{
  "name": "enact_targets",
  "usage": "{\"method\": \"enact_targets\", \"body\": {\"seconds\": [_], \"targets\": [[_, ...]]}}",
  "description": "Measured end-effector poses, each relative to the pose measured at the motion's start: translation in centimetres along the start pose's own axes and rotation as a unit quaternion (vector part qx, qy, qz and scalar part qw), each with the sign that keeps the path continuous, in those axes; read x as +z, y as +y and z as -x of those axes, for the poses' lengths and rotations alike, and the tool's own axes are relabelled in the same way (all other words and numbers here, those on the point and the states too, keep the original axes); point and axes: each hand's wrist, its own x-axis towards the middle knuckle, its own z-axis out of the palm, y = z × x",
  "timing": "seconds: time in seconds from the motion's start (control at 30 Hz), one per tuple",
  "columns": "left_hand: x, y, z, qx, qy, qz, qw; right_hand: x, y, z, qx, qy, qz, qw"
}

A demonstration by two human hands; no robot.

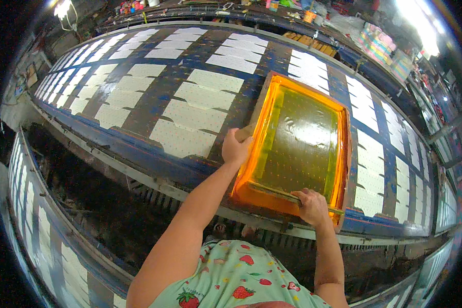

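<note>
A long dark blue printing table (154, 110) curves across the frame from the upper left to the right edge, bent by the wide lens, and it carries many white rectangular fabric panels (192, 115) laid in neat rows with bare dark strips between them. Right of centre, a wooden-framed printing screen (297, 143) lies flat on the table, its inner border glowing orange and its mesh a dull olive green dotted with a fine pattern. Below the table's near edge, a metal rail (154, 182) runs along the front, with dark shadowed space beneath it. At the bottom centre, the person's pale green shirt (236, 277) printed with red strawberries fills the lower edge, and both bare forearms rise from it toward the screen. The left hand (236, 149), at the centre of the frame, is closed around the left wooden side of the screen frame. The right hand (311, 205), lower right of centre, is closed over a thin squeegee bar (274, 192) that lies across the near end of the screen. Cluttered shelves (380, 43) with colourful items sit along the upper right.
</note>
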Motion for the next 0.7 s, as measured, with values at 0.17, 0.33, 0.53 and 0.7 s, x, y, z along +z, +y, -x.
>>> {"method": "enact_targets", "body": {"seconds": [0.17,0.33,0.53,0.7], "targets": [[0.0,-0.1,0.0,-0.005,0.005,-0.002,1.000,0.8,-4.0,3.3,0.026,0.009,0.015,1.000],[0.2,0.0,-0.1,-0.034,-0.001,-0.008,0.999,2.2,-5.3,5.3,0.005,0.087,0.005,0.996],[0.7,-0.5,0.0,0.008,0.042,-0.017,0.999,1.1,-1.6,7.8,-0.082,0.070,-0.061,0.992],[1.0,-0.7,-0.3,0.008,0.048,-0.021,0.999,-0.3,5.4,13.0,-0.022,0.162,-0.160,0.974]]}}
